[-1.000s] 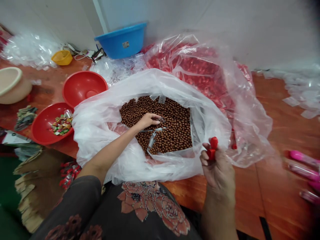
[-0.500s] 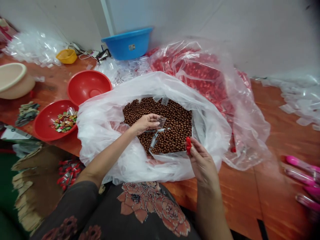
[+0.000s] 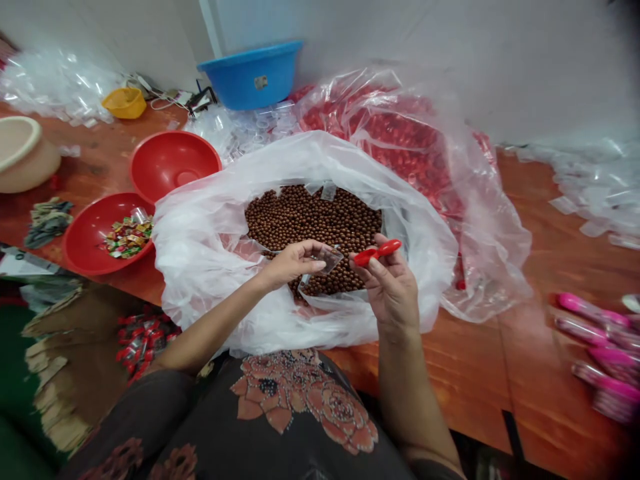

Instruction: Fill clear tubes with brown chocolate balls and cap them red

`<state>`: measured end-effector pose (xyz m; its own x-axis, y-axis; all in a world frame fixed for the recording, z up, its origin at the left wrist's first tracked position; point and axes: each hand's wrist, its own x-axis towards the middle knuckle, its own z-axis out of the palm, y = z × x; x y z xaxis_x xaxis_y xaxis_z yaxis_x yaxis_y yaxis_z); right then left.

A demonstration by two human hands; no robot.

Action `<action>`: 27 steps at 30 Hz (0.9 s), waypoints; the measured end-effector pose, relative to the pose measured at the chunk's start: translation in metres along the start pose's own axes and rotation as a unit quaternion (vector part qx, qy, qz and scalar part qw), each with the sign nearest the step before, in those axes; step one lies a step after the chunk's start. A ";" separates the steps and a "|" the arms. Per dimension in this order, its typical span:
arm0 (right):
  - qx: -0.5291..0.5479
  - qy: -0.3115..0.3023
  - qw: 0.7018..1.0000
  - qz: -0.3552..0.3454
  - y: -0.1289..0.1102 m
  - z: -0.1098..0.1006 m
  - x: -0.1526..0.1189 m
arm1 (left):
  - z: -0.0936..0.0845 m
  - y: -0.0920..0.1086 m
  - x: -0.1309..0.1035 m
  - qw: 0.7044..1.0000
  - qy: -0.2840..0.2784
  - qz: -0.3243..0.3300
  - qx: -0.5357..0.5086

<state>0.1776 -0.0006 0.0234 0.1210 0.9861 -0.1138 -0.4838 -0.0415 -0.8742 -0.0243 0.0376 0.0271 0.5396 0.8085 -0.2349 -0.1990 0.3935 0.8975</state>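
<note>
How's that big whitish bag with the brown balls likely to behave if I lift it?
The bag will probably sag, since its thin film lies in loose folds. It may feel heavy, given the many brown balls spread across its opening. They look smooth and round, so they would likely roll if it tipped.

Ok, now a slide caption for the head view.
Over an open bag of small brown balls, the left hand holds a clear plastic piece, the right hand a red piece.

From here I log: one blue basin (image 3: pixel 250 79), one yellow bowl (image 3: pixel 125 103), one cream tub (image 3: pixel 23 157) near crumpled cloth (image 3: pixel 49 223), and pink-capped tubes (image 3: pixel 595 333) at far right.
</note>
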 end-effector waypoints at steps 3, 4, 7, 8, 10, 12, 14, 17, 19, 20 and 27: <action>0.022 0.015 1.000 -0.016 0.002 0.003 -0.001 | 0.005 -0.007 -0.007 1.000 -0.002 -0.024 -0.021; 0.027 0.014 0.999 -0.019 0.004 0.005 -0.002 | 0.007 -0.010 -0.008 0.999 -0.003 -0.026 -0.024; 0.024 0.001 0.999 -0.025 0.013 0.007 -0.005 | 0.011 -0.016 -0.012 0.999 -0.004 -0.025 -0.020; 0.015 -0.004 0.999 -0.028 0.017 0.008 -0.007 | 0.012 -0.018 -0.013 1.000 -0.003 -0.021 -0.014; -0.029 -0.009 0.999 -0.044 0.025 0.006 -0.010 | 0.013 -0.020 -0.015 1.000 0.002 -0.007 0.003; -0.102 -0.019 0.992 -0.068 0.031 0.002 -0.013 | 0.013 -0.021 -0.018 1.000 0.011 0.013 0.024; -0.182 -0.036 0.978 -0.098 0.034 -0.003 -0.016 | 0.012 -0.021 -0.021 0.998 0.021 0.027 0.045; -0.270 -0.060 0.952 -0.129 0.030 -0.008 -0.020 | 0.010 -0.021 -0.025 0.997 0.031 0.029 0.058; -0.284 -0.049 0.949 -0.128 0.027 -0.009 -0.023 | 0.010 -0.021 -0.028 0.997 0.034 0.028 0.057; -0.277 -0.039 0.952 -0.121 0.025 -0.009 -0.024 | 0.009 -0.021 -0.029 0.997 0.036 0.027 0.058; -0.244 -0.092 0.965 -0.020 0.020 -0.004 -0.027 | 0.006 -0.027 -0.031 0.992 0.039 0.037 0.114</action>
<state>0.1677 -0.0285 0.0068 -0.0460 0.9985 -0.0290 -0.0114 -0.0296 -0.9995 -0.0308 -0.0012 0.0124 0.4631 0.8669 -0.1848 -0.0417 0.2295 0.9724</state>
